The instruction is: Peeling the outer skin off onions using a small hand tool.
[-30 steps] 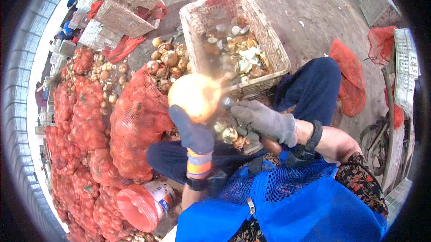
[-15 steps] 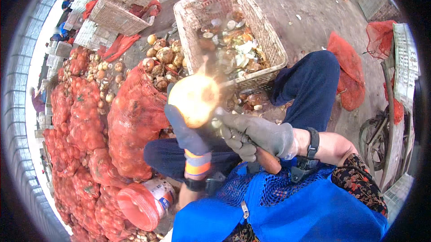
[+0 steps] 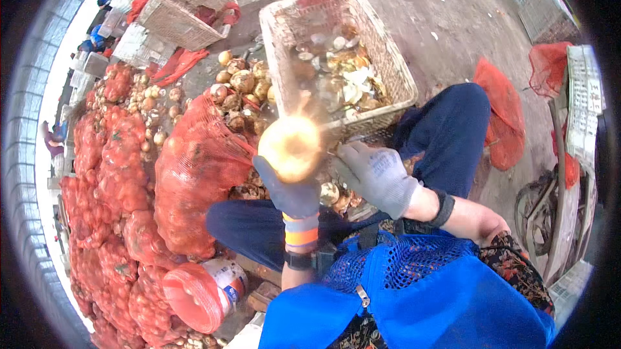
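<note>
My left hand (image 3: 291, 190), in a dark glove with an orange and grey cuff, is wrapped round a round onion (image 3: 290, 145). The onion is washed out by a bright glare. Close to its right side is my right hand (image 3: 381, 177), in a grey glove, its fingers closed. The wooden-handled knife that showed in it a moment ago is now mostly hidden behind the hand. A white basket (image 3: 406, 100) with onion peels and pieces in it stands just beyond my hands. Unpeeled onions (image 3: 242, 81) lie in a heap left of the basket.
A full red mesh sack (image 3: 194, 174) leans by my left knee, with several more sacks (image 3: 107, 219) behind it. Beside me lies a white tub (image 3: 226, 278) with red netting. Another basket (image 3: 171, 25) tilts at the far left. An empty red sack (image 3: 501, 116) lies on the right.
My right hand has turned over, back upward, and drawn a little away from the onion; the wooden handle has gone out of sight. My left hand and the onion have shifted slightly right.
</note>
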### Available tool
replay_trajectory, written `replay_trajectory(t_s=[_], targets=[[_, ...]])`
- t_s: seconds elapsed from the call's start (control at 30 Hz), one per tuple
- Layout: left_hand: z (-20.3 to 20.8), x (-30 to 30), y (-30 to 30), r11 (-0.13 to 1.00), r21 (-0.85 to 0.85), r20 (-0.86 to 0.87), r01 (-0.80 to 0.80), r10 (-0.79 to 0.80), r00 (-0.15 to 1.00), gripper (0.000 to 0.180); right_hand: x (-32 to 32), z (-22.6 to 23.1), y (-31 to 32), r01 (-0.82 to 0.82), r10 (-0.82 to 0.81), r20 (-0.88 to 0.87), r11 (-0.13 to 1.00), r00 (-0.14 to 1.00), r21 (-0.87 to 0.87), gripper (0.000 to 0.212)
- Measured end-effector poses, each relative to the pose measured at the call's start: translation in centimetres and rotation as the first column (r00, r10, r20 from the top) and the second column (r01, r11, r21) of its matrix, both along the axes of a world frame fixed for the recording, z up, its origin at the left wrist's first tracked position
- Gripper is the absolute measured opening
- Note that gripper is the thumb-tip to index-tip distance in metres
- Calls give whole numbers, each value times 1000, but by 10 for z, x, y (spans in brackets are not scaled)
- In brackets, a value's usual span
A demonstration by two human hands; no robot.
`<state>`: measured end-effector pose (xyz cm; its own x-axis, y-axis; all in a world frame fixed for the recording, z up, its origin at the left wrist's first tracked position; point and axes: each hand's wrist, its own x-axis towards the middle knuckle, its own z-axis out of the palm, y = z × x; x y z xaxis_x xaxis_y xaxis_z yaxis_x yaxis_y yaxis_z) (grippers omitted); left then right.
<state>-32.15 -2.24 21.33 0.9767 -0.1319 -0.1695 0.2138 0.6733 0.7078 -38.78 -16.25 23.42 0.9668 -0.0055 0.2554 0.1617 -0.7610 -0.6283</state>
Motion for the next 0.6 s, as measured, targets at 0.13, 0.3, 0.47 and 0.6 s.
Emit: replay_trajectory(t_s=[0.13, 0.3, 0.47, 0.6], targets=[[12, -7, -4, 976, 158, 120, -147, 129, 984, 68, -9, 4, -2, 27, -27, 45, 1000, 999, 6, 15], [10, -1, 7, 989, -37, 110, -145, 148, 983, 72, -8, 0, -13, 88, -103, 15, 906, 995, 415, 28], [58, 24, 31, 563, 749, 654, -350, -539, 531, 49, 30, 36, 20, 30, 82, -124, 708, 989, 705, 44], [-19, -10, 22, 804, 415, 498, -425, 190, 846, 70, 16, 42, 28, 51, 32, -91, 628, 995, 776, 37]])
